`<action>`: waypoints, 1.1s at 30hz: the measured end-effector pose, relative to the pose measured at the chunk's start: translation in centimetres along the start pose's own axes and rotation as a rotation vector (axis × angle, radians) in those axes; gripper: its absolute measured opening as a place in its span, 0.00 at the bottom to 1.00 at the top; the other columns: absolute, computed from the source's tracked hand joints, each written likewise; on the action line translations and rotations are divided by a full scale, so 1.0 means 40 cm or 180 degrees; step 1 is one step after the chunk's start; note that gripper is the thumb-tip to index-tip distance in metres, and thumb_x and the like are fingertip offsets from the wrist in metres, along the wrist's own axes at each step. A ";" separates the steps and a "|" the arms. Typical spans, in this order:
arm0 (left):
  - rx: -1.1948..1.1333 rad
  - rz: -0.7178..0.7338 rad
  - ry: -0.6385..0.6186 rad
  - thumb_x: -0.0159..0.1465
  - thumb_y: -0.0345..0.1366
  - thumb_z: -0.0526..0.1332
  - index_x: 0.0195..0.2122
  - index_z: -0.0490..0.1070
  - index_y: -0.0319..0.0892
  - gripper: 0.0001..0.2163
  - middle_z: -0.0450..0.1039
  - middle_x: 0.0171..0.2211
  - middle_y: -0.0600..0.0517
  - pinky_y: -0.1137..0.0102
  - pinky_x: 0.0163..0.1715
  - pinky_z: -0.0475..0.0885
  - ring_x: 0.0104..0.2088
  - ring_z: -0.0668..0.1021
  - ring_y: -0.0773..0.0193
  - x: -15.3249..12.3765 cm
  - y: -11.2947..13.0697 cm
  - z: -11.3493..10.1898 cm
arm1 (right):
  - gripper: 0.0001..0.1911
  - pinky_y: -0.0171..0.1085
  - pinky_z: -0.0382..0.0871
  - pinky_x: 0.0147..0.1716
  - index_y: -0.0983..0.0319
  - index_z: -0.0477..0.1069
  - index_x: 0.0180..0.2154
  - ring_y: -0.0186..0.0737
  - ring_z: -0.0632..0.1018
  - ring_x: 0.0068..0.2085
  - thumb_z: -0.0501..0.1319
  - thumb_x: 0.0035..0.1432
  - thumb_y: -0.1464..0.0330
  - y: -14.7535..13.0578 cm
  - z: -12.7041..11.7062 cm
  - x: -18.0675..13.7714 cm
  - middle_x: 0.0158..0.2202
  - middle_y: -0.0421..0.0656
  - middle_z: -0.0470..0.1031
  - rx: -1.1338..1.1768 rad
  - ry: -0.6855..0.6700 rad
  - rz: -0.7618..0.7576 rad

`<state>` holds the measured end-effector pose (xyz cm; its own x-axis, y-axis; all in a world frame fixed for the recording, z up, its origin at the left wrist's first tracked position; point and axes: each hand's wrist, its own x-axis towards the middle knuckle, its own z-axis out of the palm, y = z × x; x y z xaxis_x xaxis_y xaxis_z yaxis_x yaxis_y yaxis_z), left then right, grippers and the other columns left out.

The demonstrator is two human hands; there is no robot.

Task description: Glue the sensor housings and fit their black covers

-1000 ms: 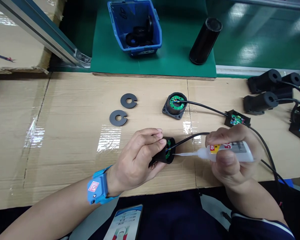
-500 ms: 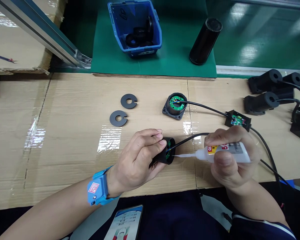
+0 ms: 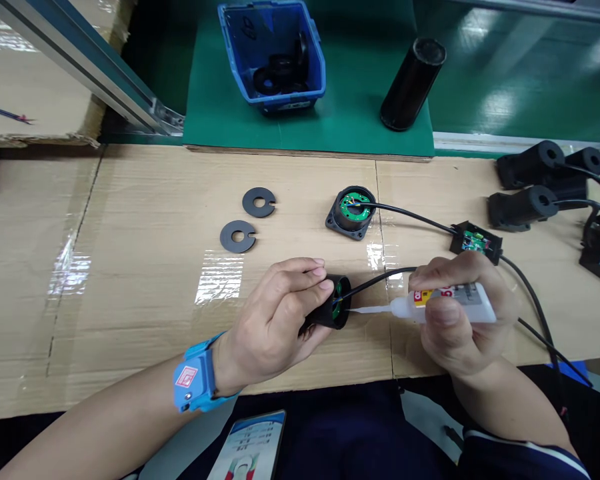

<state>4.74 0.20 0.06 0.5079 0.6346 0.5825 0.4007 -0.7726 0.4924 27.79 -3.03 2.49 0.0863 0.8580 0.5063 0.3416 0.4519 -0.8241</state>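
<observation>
My left hand point(image 3: 280, 320), with a blue strap at the wrist, is closed round a black round housing point(image 3: 339, 320) whose open end faces right. Inside that end shows a green circuit board point(image 3: 337, 297), and a black cable point(image 3: 375, 281) runs out of it to the right. In my right hand point(image 3: 467, 320) lies a white glue bottle point(image 3: 460, 303), gripped between thumb and fingers. Its thin nozzle point(image 3: 373, 309) points left, with the tip at the housing's rim; I cannot tell whether they touch.
Two grey slotted rings point(image 3: 237, 237) lie left of a second housing point(image 3: 351, 212), which is wired to a small black box point(image 3: 476, 241). Several black cylinders point(image 3: 523, 207) sit at the right. Behind stand a blue bin point(image 3: 285, 103) of black rings and a black tube point(image 3: 413, 83).
Hardly anything differs. My right hand and the glue bottle have shifted very slightly left, while my left hand still holds the housing in the same place.
</observation>
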 end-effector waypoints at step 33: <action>-0.1061 -0.1539 -0.0786 0.59 0.41 0.72 0.52 0.64 0.45 0.23 0.72 0.45 0.48 0.59 0.44 0.78 0.46 0.79 0.56 0.002 0.019 -0.019 | 0.10 0.37 0.68 0.19 0.60 0.75 0.39 0.33 0.73 0.22 0.68 0.63 0.60 0.009 -0.001 0.006 0.27 0.38 0.76 -0.0432 0.0091 -0.0568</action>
<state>4.48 -0.33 0.96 0.5058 0.8571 0.0973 0.3902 -0.3279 0.8603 27.97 -2.68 2.34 0.0391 0.7593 0.6496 0.4765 0.5573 -0.6800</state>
